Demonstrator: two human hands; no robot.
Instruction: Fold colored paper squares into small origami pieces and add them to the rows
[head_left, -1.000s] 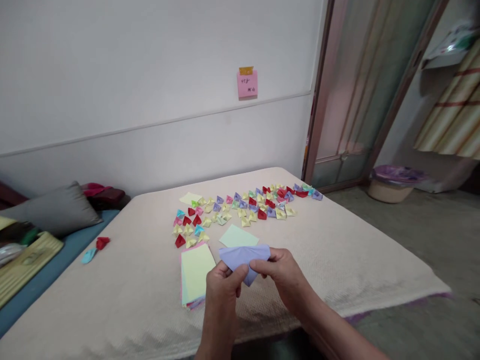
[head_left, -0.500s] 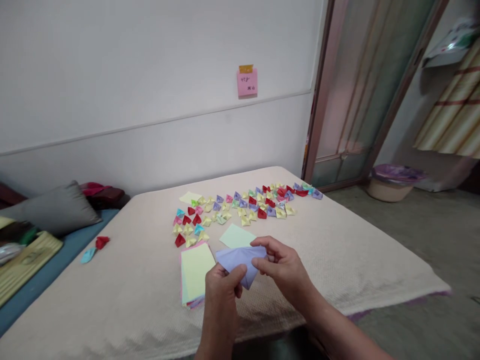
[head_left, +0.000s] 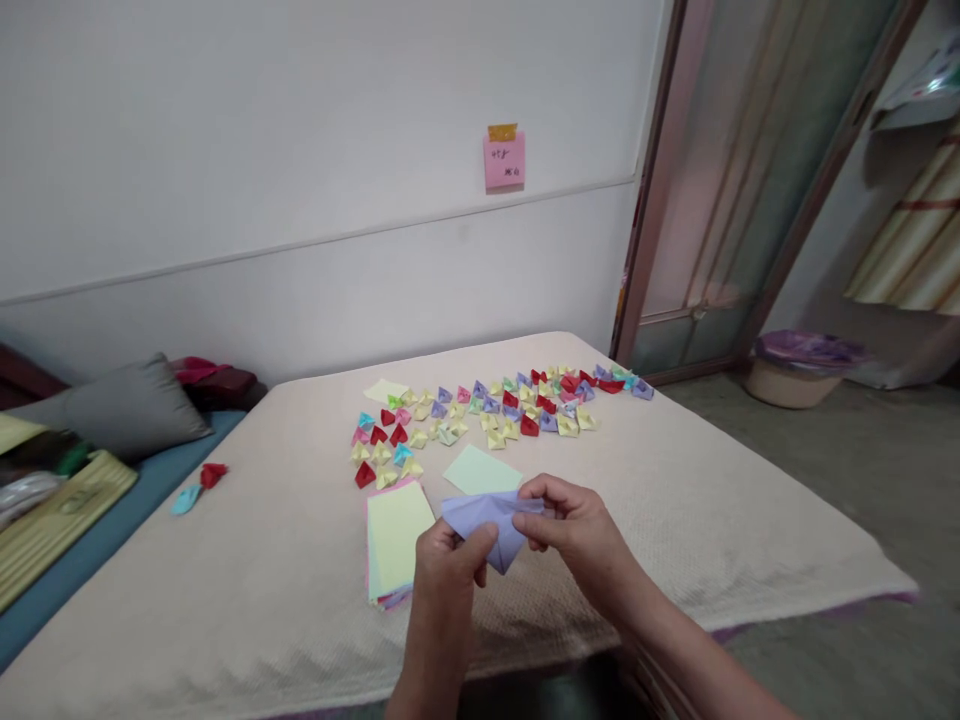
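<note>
A partly folded sheet of lavender origami paper [head_left: 487, 512] is held above the cloth-covered table, its point facing down toward me. My left hand [head_left: 448, 562] pinches its lower left side, thumb on top. At the upper right corner, my right hand [head_left: 574, 520] grips the paper between thumb and fingers. Just behind it lies a pale green sheet [head_left: 482, 470]. A stack of coloured paper [head_left: 397, 540], pale yellow on top, sits beside my left hand. Several small folded paper boats [head_left: 491, 405] in red, yellow, purple, pink and blue spread across the back.
A cream cloth [head_left: 285, 560] covers the table. At the left are a red and a blue folded piece [head_left: 213, 474], then a grey pillow [head_left: 154, 410]. A pink note [head_left: 505, 160] is taped to the wall. A lined bin [head_left: 799, 372] stands at the right.
The view has shifted slightly, so everything sits a little further right. Both hands keep hold of the lavender paper, with little change in their grip.
</note>
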